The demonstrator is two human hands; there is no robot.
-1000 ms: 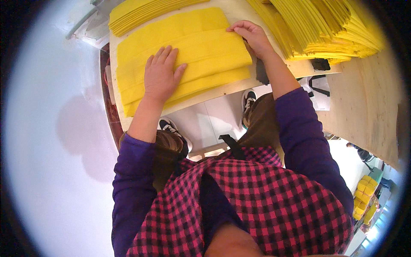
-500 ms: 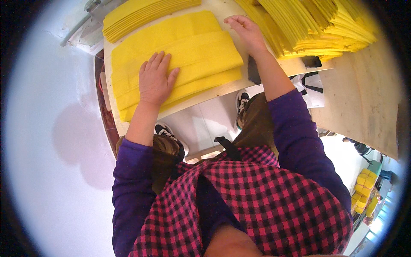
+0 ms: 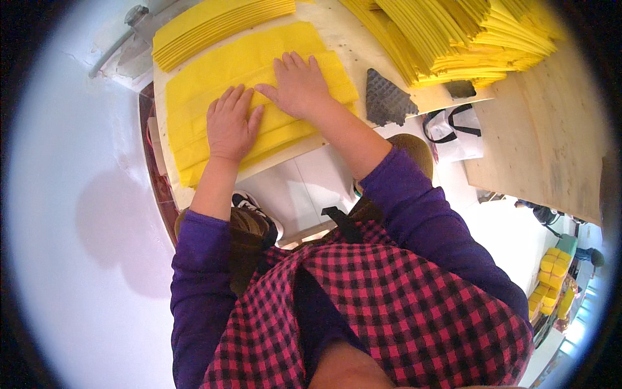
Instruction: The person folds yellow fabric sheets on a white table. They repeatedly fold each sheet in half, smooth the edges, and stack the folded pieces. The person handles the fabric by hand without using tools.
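Yellow fabric-like sheets [image 3: 207, 78] lie flat in an overlapping stack on a pale wooden table. My left hand [image 3: 230, 124] rests palm down on the stack's near middle, fingers stretched out. Just to its right, my right hand [image 3: 299, 84] lies flat on the same sheets with its fingers apart, its thumb pointing toward the left hand. Neither hand grips anything. The palms and what lies directly beneath them are hidden.
A folded yellow stack [image 3: 223, 26] sits at the table's far left. A large pile of folded yellow pieces [image 3: 447, 39] stands far right. A dark grey textured scrap [image 3: 387, 97] lies near the table edge. Beyond it are a white bag [image 3: 457, 133] and a wooden board [image 3: 544, 142].
My right hand has come left from beside the grey scrap and lies flat on the yellow sheets, uncovering the scrap. My left hand stays about where it was.
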